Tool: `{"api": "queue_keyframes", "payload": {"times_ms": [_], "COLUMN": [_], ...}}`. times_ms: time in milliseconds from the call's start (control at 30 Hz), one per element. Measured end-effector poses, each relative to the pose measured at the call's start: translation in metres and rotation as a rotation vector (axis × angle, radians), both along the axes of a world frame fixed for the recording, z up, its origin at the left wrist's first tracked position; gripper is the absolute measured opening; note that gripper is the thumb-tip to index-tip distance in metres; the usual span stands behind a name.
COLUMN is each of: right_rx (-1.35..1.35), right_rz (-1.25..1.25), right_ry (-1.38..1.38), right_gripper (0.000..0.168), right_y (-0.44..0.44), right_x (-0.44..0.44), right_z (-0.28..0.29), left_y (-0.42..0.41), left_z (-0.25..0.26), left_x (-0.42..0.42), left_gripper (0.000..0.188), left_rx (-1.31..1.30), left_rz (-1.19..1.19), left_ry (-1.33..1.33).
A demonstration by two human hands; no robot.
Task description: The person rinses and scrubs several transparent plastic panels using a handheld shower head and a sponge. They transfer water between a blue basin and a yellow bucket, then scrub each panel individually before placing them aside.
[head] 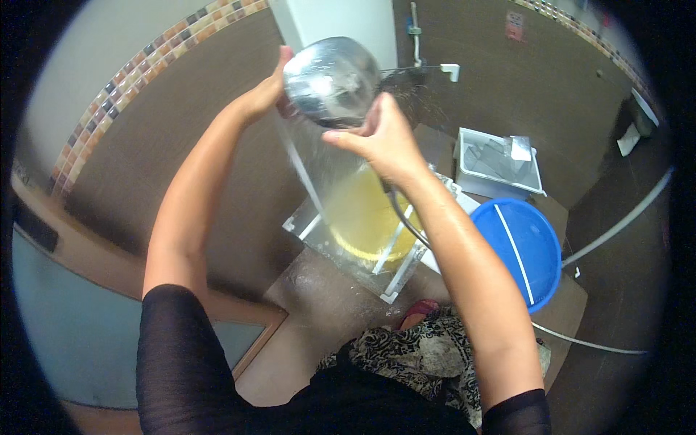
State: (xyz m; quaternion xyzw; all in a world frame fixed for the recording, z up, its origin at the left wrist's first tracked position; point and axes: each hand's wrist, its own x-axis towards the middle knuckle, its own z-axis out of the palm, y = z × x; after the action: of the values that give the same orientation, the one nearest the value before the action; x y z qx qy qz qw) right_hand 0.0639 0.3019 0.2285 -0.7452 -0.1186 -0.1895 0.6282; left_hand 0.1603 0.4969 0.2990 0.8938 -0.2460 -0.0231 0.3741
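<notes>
My left hand (269, 89) holds the side of a shiny metal bowl (331, 81), raised and tilted in front of me. My right hand (380, 136) is closed at the bowl's lower right side, around what seems to be a sprayer. The sprayer's head is hidden. A grey hose (405, 220) with a dark end comes out below that wrist. Water sprays off the bowl to the right and downward. Beneath it, a yellow basin (348, 253) is blurred by the falling water. Around the basin lies a clear frame or panel with white corner pieces (387, 298).
A blue basin (552, 228) stands on the right, below a grey plastic bin (478, 187) with dark flat pieces inside. A pale hose (620, 234) curves along the right wall. At left is a framed glass panel (76, 321). The floor (310, 293) is wet.
</notes>
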Motion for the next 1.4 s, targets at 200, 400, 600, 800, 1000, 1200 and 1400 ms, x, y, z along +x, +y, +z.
{"api": "queue_keyframes", "payload": {"times_ms": [200, 400, 600, 800, 1000, 1200, 1400], "right_rx": [0.053, -0.042, 0.059, 0.074, 0.001, -0.114, -0.008], "right_rz": [0.011, -0.384, -0.350, -0.294, -0.119, -0.281, -0.263], "right_ry": [0.019, 0.104, 0.198, 0.313, 0.440, 0.505, 0.583], "right_gripper": [0.081, 0.076, 0.067, 0.062, 0.064, 0.064, 0.060], "right_y": [0.004, -0.081, -0.128, -0.129, -0.119, -0.167, -0.235], "right_x": [0.008, 0.008, -0.025, -0.040, -0.069, -0.101, -0.152], "right_z": [-0.019, -0.027, -0.063, -0.136, -0.148, -0.168, -0.195], "left_y": [0.015, -0.001, -0.007, -0.031, -0.047, -0.078, -0.175], "left_z": [-0.010, 0.002, 0.013, 0.014, 0.016, 0.031, 0.077], "left_x": [0.034, 0.012, 0.023, 0.026, 0.015, 0.016, -0.007], "left_gripper": [0.057, 0.023, 0.021, 0.028, 0.040, 0.036, 0.028], "left_rx": [0.003, 0.222, 0.327, 0.562, 0.602, 0.672, 0.867], "left_rz": [-0.163, -0.220, -0.240, -0.172, -0.170, -0.282, -0.350], "left_ry": [0.141, 0.124, 0.181, 0.197, 0.221, 0.093, -0.078]}}
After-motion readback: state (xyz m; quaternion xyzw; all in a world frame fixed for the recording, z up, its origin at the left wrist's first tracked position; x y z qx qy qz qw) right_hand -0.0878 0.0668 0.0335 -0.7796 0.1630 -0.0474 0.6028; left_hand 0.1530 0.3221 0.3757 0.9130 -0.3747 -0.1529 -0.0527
